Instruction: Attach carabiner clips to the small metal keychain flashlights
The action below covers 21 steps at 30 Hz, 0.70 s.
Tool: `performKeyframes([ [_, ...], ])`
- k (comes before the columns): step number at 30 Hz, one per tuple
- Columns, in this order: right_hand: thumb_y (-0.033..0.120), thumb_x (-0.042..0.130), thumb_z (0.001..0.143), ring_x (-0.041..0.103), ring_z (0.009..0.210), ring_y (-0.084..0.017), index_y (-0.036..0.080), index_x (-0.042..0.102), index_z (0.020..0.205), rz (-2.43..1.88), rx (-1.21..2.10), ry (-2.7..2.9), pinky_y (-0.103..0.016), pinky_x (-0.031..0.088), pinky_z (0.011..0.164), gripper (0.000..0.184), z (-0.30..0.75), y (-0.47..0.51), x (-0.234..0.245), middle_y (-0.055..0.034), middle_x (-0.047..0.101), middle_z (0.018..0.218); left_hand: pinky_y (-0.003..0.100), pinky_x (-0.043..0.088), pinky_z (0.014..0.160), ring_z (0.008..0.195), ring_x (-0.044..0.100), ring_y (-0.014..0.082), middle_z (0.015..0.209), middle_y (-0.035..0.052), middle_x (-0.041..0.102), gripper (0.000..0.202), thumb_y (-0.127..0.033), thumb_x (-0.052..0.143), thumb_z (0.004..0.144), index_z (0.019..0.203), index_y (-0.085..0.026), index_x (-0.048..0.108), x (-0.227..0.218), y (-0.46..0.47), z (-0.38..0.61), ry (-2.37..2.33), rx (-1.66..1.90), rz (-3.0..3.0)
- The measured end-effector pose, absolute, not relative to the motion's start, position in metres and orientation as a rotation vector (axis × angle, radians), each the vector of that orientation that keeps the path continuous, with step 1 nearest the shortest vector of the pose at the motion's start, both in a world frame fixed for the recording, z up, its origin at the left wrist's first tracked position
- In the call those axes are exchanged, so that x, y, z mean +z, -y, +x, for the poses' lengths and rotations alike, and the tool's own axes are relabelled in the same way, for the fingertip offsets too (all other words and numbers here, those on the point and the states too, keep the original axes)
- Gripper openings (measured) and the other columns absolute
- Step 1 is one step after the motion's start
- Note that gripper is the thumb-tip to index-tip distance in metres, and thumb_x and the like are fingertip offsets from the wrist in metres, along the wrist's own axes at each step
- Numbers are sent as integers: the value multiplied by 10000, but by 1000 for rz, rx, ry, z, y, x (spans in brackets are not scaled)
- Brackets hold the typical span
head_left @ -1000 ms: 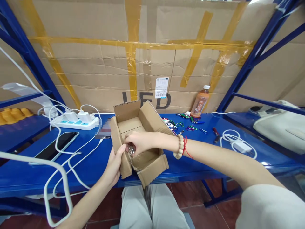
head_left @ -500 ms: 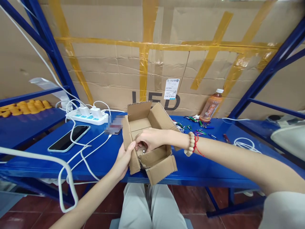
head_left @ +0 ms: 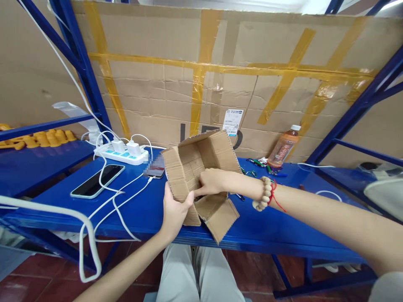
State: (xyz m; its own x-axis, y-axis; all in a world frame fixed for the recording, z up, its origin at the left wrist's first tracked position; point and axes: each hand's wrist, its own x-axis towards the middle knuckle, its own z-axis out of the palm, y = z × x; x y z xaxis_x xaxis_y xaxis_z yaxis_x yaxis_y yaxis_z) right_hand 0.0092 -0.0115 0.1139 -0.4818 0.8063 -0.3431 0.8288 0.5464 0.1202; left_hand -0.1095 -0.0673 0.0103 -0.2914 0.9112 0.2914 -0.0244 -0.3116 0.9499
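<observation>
A small open cardboard box is held tilted above the blue table, its flaps spread outward. My left hand grips its left wall, thumb over the edge and fingers around the outside. Inside the box, my right hand reaches toward the left corner near my left thumb. Its fingers are curled and their tips are hidden, so what they hold, if anything, does not show. Behind the box, several small coloured metal pieces, perhaps carabiners, lie partly covered on the table.
A phone, a power strip with plugs and white cables occupy the left. Another phone lies behind the box. A drink bottle leans on the large cardboard sheet. Blue frame posts flank the table.
The box has tipped further, its opening turned more toward the right. My right hand has shifted within it, and a small shiny item seen near its fingers earlier is now hidden. The view has tilted up.
</observation>
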Motion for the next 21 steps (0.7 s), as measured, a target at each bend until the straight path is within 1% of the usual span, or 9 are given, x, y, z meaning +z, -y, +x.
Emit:
performKeyframes([
  [1, 712, 436, 711, 637, 776, -274, 67, 679, 983, 1359, -144, -2366, -290, 420, 559, 742, 6, 15, 116, -180, 672, 884, 292, 470, 789, 881, 583, 193, 950, 40, 583, 389, -238, 648, 653, 986, -174, 458, 12, 68, -107, -1226, 1698, 1274],
  [2, 676, 490, 699, 638, 793, -269, 71, 669, 1017, 1357, -188, -2322, -283, 428, 571, 707, 3, 18, 118, -169, 672, 914, 287, 470, 766, 854, 578, 190, 918, 32, 576, 369, -234, 643, 650, 963, -177, 456, 13, 69, -105, -1254, 1705, 1314],
  [4, 555, 592, 685, 639, 831, -253, 83, 656, 1052, 1351, -235, -2276, -260, 435, 591, 602, -2, 24, 122, -140, 670, 966, 280, 466, 729, 809, 566, 185, 868, 19, 559, 357, -227, 648, 636, 928, -185, 448, 14, 71, -101, -1308, 1719, 1377],
  [7, 429, 629, 683, 632, 889, -259, 63, 645, 1063, 1376, -242, -2240, -253, 441, 602, 528, -5, 30, 122, -142, 660, 1014, 280, 460, 733, 805, 559, 190, 845, 10, 550, 391, -216, 679, 592, 902, -197, 441, 15, 73, -100, -1330, 1741, 1431],
  [9, 417, 630, 673, 626, 910, -279, 46, 648, 1049, 1429, -220, -2232, -267, 452, 606, 528, -5, 31, 116, -163, 655, 1021, 286, 456, 760, 826, 562, 197, 851, 11, 556, 414, -211, 691, 576, 905, -202, 439, 15, 73, -100, -1319, 1744, 1416],
  [11, 439, 627, 661, 629, 903, -286, 48, 656, 1030, 1513, -207, -2258, -278, 465, 609, 538, -4, 31, 107, -171, 657, 1008, 294, 452, 785, 845, 567, 202, 871, 19, 566, 418, -224, 688, 587, 915, -203, 430, 14, 72, -101, -1315, 1731, 1376],
  [15, 466, 631, 640, 642, 851, -282, 78, 679, 977, 1602, -220, -2309, -286, 479, 612, 516, -2, 29, 93, -159, 675, 949, 298, 448, 812, 877, 580, 203, 925, 39, 579, 430, -263, 684, 614, 941, -200, 412, 12, 69, -103, -1315, 1721, 1287],
  [18, 430, 644, 647, 639, 870, -282, 91, 682, 972, 1606, -205, -2304, -279, 484, 637, 472, -4, 29, 93, -153, 674, 961, 298, 455, 812, 871, 590, 199, 914, 33, 585, 439, -275, 697, 613, 938, -203, 413, 10, 66, -104, -1321, 1727, 1226],
  [21, 387, 641, 686, 632, 911, -257, 120, 672, 1020, 1572, -166, -2283, -253, 481, 677, 428, -8, 28, 98, -137, 662, 1019, 309, 457, 838, 895, 594, 197, 932, 38, 590, 427, -293, 690, 635, 945, -202, 410, 8, 64, -103, -1311, 1724, 1205],
])
